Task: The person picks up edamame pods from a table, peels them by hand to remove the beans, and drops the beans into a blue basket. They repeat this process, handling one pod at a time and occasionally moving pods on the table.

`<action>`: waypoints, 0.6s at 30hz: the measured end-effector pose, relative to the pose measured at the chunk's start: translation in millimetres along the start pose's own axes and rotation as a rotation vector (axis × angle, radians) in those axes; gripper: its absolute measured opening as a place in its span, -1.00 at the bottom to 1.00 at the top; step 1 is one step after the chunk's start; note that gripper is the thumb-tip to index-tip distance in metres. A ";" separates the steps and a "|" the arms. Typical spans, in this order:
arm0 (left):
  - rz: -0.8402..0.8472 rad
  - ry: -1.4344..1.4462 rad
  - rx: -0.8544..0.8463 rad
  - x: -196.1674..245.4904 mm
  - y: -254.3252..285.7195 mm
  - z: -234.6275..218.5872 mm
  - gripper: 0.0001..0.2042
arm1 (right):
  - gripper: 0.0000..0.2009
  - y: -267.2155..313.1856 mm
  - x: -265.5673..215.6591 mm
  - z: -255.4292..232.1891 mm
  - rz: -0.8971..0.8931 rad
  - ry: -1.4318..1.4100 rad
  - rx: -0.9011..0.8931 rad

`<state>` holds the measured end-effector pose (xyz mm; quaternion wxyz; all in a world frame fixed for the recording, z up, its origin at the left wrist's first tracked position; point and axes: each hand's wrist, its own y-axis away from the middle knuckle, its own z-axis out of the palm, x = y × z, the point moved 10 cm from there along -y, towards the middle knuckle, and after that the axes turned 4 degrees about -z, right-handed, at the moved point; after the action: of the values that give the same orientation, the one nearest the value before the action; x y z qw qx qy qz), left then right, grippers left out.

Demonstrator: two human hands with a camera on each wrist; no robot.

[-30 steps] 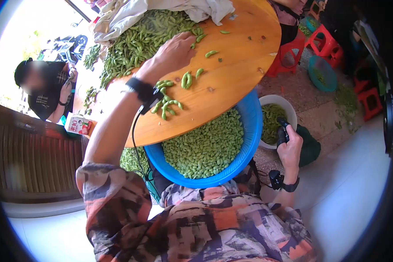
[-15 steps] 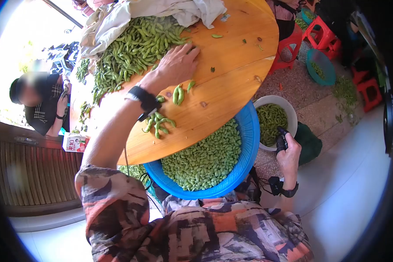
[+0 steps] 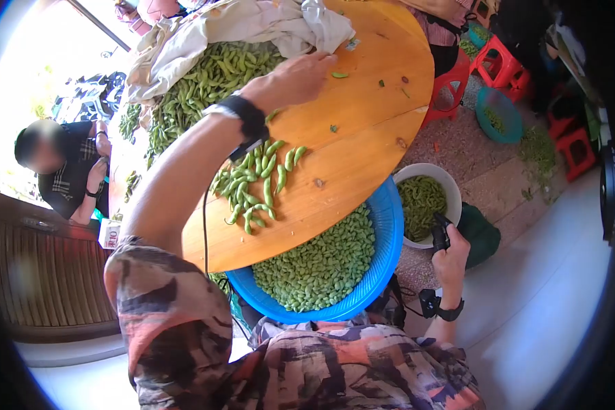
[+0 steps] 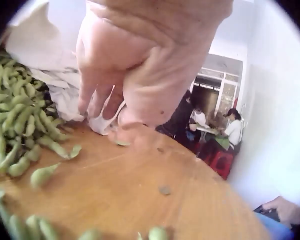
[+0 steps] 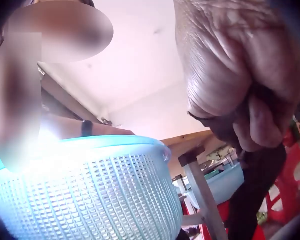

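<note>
Edamame pods (image 3: 205, 75) lie heaped on the far left of a round wooden tabletop (image 3: 369, 123), half under a crumpled white cloth (image 3: 253, 24). A smaller cluster of pods (image 3: 256, 181) sits loose near the table's near edge, under the person's outstretched forearm. The left hand (image 3: 297, 78) reaches across the tabletop to the hem of the cloth; in the left wrist view its fingers (image 4: 97, 97) point down, loosely bent, touching the cloth's edge (image 4: 102, 122) just above the wood, with nothing visibly gripped. A few stray pods (image 4: 42, 175) lie on the wood beside it.

Below the table's near edge, a blue plastic basket (image 3: 389, 225) is filled with pale green shelled beans (image 3: 318, 256), part of it tucked under the tabletop. The right hand (image 3: 451, 256) hangs low beside the basket, its fingers curled around a small black tool (image 3: 441, 232). Just past it on the floor stands a white bowl (image 3: 451, 181) of pods. Red stools (image 3: 506, 61) and a teal basin (image 3: 502, 116) are scattered beyond, and a seated person (image 3: 61, 164) is at the far left.
</note>
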<state>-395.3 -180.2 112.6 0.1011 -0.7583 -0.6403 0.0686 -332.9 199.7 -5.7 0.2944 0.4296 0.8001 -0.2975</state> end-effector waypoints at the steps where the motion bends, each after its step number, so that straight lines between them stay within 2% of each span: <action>1: 0.178 -0.064 0.146 7.0 -3.4 11.5 -0.62 | -0.59 1.0 -0.2 -1.9 0.002 0.003 0.003; 2: 0.355 -0.127 0.291 20.6 0.7 14.3 -0.59 | -0.60 3.0 3.2 -3.5 0.043 0.018 -0.005; 3: 0.357 -0.123 0.292 32.5 1.1 8.4 -0.59 | -0.60 4.7 6.9 -4.7 0.085 0.033 -0.013; 5: 0.036 -0.136 -0.207 37.4 5.3 29.0 -0.58 | -0.59 7.0 10.0 -4.5 0.102 0.013 -0.026; 6: 0.035 -0.134 -0.211 42.4 13.3 26.8 -0.58 | -0.59 8.1 11.9 -2.5 0.113 -0.012 -0.037; 8: -0.037 -0.246 -0.456 35.4 40.9 36.3 -0.62 | -0.60 7.4 10.7 2.0 0.069 -0.019 -0.031; 9: -0.042 -0.151 -0.355 30.7 52.7 26.9 -0.68 | -0.60 7.0 6.5 3.5 0.025 -0.022 -0.022; 12: -0.091 -0.017 -0.381 10.6 68.0 13.8 -0.70 | -0.60 3.1 -4.5 11.3 -0.002 0.001 -0.051; 14: -0.078 -0.055 -0.299 7.4 59.0 6.5 -0.71 | -0.61 0.6 -18.0 10.3 -0.021 -0.014 -0.027; 16: -0.021 -0.017 -0.063 14.1 35.8 -8.4 -0.76 | -0.61 -2.0 -25.6 4.6 -0.035 -0.024 -0.004; 17: -0.017 -0.017 -0.057 14.7 23.9 -1.8 -0.76 | -0.62 -1.1 -27.1 1.6 -0.039 -0.028 0.007; 18: 0.008 0.013 0.050 17.2 10.6 -3.0 -0.76 | -0.62 -0.7 -27.9 -1.3 -0.042 -0.032 0.016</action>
<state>-381.5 -165.2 113.4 0.1237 -0.7586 -0.6346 0.0803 -321.1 186.1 15.5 0.2975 0.4102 0.8017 -0.3170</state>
